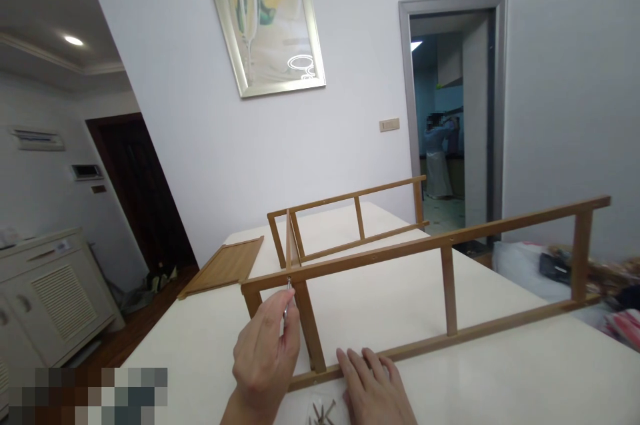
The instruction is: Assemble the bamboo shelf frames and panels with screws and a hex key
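Observation:
My left hand (270,348) is closed in a pinch on a thin silver tool (287,305) that looks like a hex key. Its upper end meets the top rail of the near wooden side frame (375,257), at the joint with a crosspiece (291,238). My right hand (373,385) lies with fingers outstretched over the frame's lower rail, touching it. Between my hands, at the bottom edge, several screws (323,414) sit in a clear plastic bag. A second wooden side frame (359,218) stands behind the near one, and the crosspiece runs between the two.
A flat slatted wooden panel (223,267) lies at the left of the white table (175,345). Bags and cloth items (545,272) are piled beyond the table's right side. A person (439,152) stands through the doorway. A white cabinet (55,292) is at far left.

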`<state>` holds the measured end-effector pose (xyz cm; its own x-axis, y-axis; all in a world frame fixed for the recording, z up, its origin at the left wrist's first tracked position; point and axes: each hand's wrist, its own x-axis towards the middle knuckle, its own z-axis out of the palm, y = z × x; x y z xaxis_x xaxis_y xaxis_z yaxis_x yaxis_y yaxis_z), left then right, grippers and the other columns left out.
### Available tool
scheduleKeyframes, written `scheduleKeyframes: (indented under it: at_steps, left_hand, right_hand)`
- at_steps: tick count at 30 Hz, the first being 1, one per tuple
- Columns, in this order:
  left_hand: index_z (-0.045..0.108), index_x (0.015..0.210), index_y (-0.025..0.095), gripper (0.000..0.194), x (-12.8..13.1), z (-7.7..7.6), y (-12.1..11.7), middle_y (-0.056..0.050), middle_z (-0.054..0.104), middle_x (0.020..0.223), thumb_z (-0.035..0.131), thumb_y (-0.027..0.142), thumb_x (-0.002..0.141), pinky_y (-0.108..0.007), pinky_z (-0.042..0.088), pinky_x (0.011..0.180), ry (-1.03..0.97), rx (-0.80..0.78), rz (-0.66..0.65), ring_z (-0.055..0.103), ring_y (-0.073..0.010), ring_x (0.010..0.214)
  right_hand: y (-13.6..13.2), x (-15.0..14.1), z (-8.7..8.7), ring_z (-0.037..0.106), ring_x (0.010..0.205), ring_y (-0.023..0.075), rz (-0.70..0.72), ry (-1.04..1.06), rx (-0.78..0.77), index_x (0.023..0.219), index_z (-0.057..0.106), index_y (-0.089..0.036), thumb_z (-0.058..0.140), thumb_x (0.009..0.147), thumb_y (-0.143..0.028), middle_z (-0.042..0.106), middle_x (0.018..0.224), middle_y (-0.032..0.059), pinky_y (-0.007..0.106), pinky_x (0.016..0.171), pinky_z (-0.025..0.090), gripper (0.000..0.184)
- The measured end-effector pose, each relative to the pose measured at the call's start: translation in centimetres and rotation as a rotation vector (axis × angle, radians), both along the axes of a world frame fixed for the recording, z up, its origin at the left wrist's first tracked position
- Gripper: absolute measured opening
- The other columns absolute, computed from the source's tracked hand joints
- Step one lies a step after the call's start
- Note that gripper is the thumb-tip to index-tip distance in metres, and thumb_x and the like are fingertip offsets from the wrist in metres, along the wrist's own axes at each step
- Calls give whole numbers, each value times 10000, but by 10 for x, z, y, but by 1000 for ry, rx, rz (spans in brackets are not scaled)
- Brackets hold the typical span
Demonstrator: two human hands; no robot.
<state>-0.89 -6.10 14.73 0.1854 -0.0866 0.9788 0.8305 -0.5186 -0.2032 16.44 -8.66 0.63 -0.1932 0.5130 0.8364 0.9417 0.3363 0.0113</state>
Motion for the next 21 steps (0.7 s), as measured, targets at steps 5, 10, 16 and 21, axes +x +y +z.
scheduleKeyframes:
  at_steps: [5,10,16,21]
  left_hand:
    - [685,1029,106,289,0,0,-1,-61,773,869,701,-13,767,-209,533,808,-11,-23,-49,728,-137,786]
    - [683,1041,109,286,1,-2,3,-59,776,872,721,16,773,-204,528,794,-14,11,3,727,-134,772]
    - [689,1016,92,283,4,2,3,-57,777,817,758,30,749,-203,519,787,17,83,89,720,-128,717]
    - [682,1038,76,293,5,3,2,-69,778,826,758,46,757,-206,523,789,40,95,106,718,-126,709]
  right_hand:
    - [-14,5,92,624,1052,273,115,10,196,1169,623,-130,516,901,-154,708,1137,112,436,940,452,289]
    - [4,-7,163,524,1227,323,210,7,371,1236,587,-89,592,885,-165,637,1260,171,539,1049,391,359]
    - [49,-19,161,603,1102,247,298,-35,323,1214,608,-137,541,927,-239,689,1154,123,520,1107,333,312]
    - [59,-23,141,495,1289,269,254,8,437,1315,556,-139,568,909,-250,635,1288,131,484,1162,252,421]
